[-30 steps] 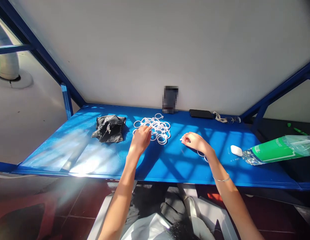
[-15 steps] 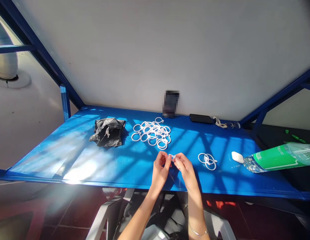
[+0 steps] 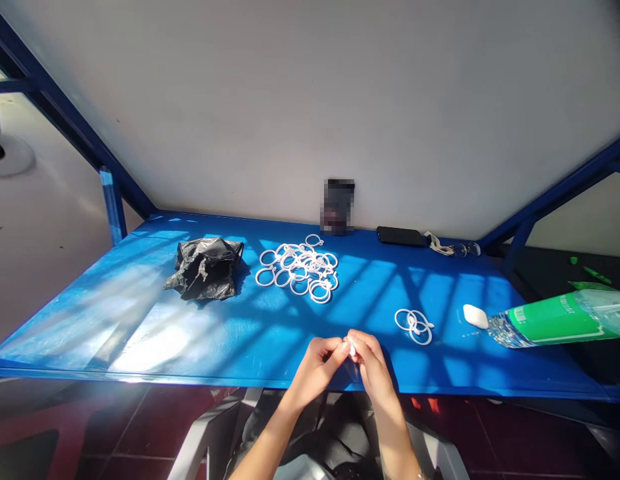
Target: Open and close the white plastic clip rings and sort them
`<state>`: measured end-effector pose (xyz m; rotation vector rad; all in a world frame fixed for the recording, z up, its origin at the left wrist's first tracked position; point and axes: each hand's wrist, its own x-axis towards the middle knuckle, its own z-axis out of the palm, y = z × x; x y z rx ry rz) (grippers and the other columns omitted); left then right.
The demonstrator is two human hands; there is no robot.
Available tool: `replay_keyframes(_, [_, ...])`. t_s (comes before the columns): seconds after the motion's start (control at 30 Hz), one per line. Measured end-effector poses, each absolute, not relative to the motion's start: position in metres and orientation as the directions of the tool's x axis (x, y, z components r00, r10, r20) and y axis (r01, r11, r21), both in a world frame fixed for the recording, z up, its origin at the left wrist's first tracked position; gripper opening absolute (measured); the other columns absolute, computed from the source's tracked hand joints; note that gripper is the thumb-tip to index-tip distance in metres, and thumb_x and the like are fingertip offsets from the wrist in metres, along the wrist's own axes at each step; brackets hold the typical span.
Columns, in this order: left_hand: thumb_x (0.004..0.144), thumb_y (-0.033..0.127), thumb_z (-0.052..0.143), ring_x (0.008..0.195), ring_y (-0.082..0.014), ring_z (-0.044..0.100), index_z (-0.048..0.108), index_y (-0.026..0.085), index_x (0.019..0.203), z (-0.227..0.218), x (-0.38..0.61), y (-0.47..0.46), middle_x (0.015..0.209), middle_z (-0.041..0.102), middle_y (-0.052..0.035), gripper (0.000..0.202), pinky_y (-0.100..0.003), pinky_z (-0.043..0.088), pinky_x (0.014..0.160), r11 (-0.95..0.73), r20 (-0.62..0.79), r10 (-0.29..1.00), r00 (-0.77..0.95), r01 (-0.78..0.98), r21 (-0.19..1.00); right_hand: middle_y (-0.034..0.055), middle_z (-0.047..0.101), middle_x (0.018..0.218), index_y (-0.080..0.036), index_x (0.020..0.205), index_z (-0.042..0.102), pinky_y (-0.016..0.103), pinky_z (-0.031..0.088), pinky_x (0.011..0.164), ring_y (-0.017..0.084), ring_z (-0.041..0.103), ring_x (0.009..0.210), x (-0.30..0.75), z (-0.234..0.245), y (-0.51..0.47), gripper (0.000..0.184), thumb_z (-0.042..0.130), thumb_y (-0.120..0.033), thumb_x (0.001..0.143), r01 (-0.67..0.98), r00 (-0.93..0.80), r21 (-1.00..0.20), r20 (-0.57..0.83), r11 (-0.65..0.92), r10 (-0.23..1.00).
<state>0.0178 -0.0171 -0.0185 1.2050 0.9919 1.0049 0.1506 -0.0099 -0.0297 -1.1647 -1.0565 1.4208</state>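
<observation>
My left hand point(image 3: 320, 365) and my right hand point(image 3: 373, 365) meet above the front edge of the blue table. Fingers and thumbs of both are pinched together on a small white plastic piece point(image 3: 352, 350), which looks like part of a curtain ring; most of it is hidden. Beyond my hands lies a heap of white curtain rings point(image 3: 301, 265), each with a small eyelet. To the right of my right hand, several more curtain rings point(image 3: 413, 325) overlap in a small group.
A crumpled black plastic bag point(image 3: 205, 267) sits on the blue table point(image 3: 200, 343) at left. Along the wall are a blurred dark upright object point(image 3: 339, 207), a black phone point(image 3: 401, 236) and glasses point(image 3: 465, 249). At right, a white case point(image 3: 475, 317) lies beside a green-labelled bottle point(image 3: 550, 317).
Both hands have come down and closer to the table's front edge, still pinching the white piece together. The view has shifted slightly; ring heap and small group look unchanged.
</observation>
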Motion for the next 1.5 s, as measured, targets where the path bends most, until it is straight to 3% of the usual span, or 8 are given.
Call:
replay_keyframes(0.2, [0.078, 0.076, 0.058, 0.052, -0.0104, 0.02, 0.063, 0.017, 0.057, -0.005, 0.019, -0.014, 0.049, 0.023, 0.0047, 0.062, -0.028, 0.027, 0.057, 0.158, -0.071, 0.933, 0.353, -0.224, 0.962, 0.0003, 0.047, 0.055, -0.023, 0.059, 0.056, 0.032, 0.035, 0.051, 0.016, 0.04, 0.052, 0.149, -0.036, -0.011, 0.038, 0.076, -0.055, 0.066, -0.269, -0.004, -0.941, -0.214, -0.207, 0.977])
replay_keyframes(0.4, [0.079, 0.065, 0.065, 0.055, -0.0087, 0.02, 0.032, 0.018, 0.045, -0.02, 0.019, -0.014, 0.05, 0.021, 0.0051, 0.067, -0.026, 0.017, 0.055, 0.208, -0.099, 0.944, 0.314, -0.337, 0.918, -0.0022, 0.039, 0.053, -0.022, 0.055, 0.048, 0.03, 0.03, 0.053, 0.014, 0.034, 0.053, 0.147, -0.029, -0.007, 0.038, 0.074, -0.047, 0.065, -0.333, -0.055, -0.908, -0.249, -0.253, 0.967])
replay_keyframes(0.6, [0.075, 0.055, 0.073, 0.05, -0.0054, 0.015, 0.023, 0.019, 0.05, -0.022, 0.024, -0.01, 0.051, 0.016, 0.0076, 0.067, -0.025, 0.014, 0.05, 0.308, -0.146, 0.943, 0.3, -0.614, 0.727, -0.0057, 0.022, 0.051, -0.023, 0.05, 0.03, 0.029, 0.022, 0.047, 0.01, 0.018, 0.049, 0.146, -0.015, 0.002, 0.051, 0.07, -0.046, 0.071, -0.475, -0.231, -0.83, -0.202, -0.291, 0.952])
replay_keyframes(0.7, [0.074, 0.046, 0.076, 0.05, -0.0055, 0.032, 0.048, 0.015, 0.058, -0.02, 0.024, -0.008, 0.055, 0.035, 0.005, 0.045, -0.022, 0.028, 0.05, 0.303, -0.18, 0.953, 0.244, -0.714, 0.631, -0.0037, 0.036, 0.057, -0.02, 0.06, 0.052, 0.026, 0.028, 0.046, 0.009, 0.026, 0.049, 0.146, -0.013, 0.003, 0.031, 0.075, -0.039, 0.069, -0.533, -0.182, -0.802, -0.204, -0.271, 0.962])
replay_keyframes(0.8, [0.074, 0.039, 0.076, 0.077, -0.0128, 0.06, 0.068, 0.018, 0.104, -0.02, 0.022, -0.007, 0.1, 0.064, -0.0062, 0.038, -0.025, 0.048, 0.068, 0.227, -0.19, 0.972, 0.138, -0.757, 0.613, 0.0007, 0.057, 0.072, -0.021, 0.087, 0.07, 0.026, 0.045, 0.057, 0.013, 0.049, 0.061, 0.145, -0.015, 0.002, 0.023, 0.077, -0.036, 0.071, -0.533, -0.092, -0.813, -0.221, -0.235, 0.971])
replay_keyframes(0.93, [0.075, 0.033, 0.074, 0.104, -0.0204, 0.063, 0.067, 0.024, 0.119, -0.019, 0.021, -0.008, 0.134, 0.055, -0.009, 0.046, -0.027, 0.053, 0.079, 0.174, -0.216, 0.975, 0.051, -0.779, 0.602, 0.0077, 0.068, 0.117, -0.023, 0.119, 0.069, 0.037, 0.052, 0.093, 0.024, 0.064, 0.101, 0.145, -0.021, 0.009, 0.041, 0.07, -0.043, 0.083, -0.301, 0.03, -0.944, -0.151, -0.135, 0.988])
replay_keyframes(1.13, [0.073, 0.031, 0.077, 0.09, -0.016, 0.063, 0.073, 0.018, 0.103, -0.021, 0.019, -0.007, 0.109, 0.065, -0.0079, 0.033, -0.023, 0.053, 0.075, 0.187, -0.22, 0.973, 0.072, -0.804, 0.565, 0.0094, 0.037, 0.158, -0.023, 0.146, 0.05, 0.052, 0.031, 0.12, 0.03, 0.037, 0.144, 0.138, -0.034, 0.025, 0.054, 0.046, -0.049, 0.098, 0.378, -0.027, -0.907, 0.19, 0.186, 0.981])
replay_keyframes(1.5, [0.075, 0.023, 0.072, 0.069, -0.0111, 0.056, 0.065, 0.013, 0.073, -0.019, 0.017, -0.005, 0.073, 0.057, -0.0025, 0.012, -0.021, 0.049, 0.065, 0.254, -0.219, 0.962, 0.164, -0.835, 0.487, 0.0184, 0.062, 0.123, -0.015, 0.123, 0.061, 0.054, 0.04, 0.102, 0.034, 0.054, 0.117, 0.217, -0.042, 0.012, 0.04, 0.041, -0.042, 0.101, 0.876, 0.115, -0.446, 0.562, 0.183, 0.819])
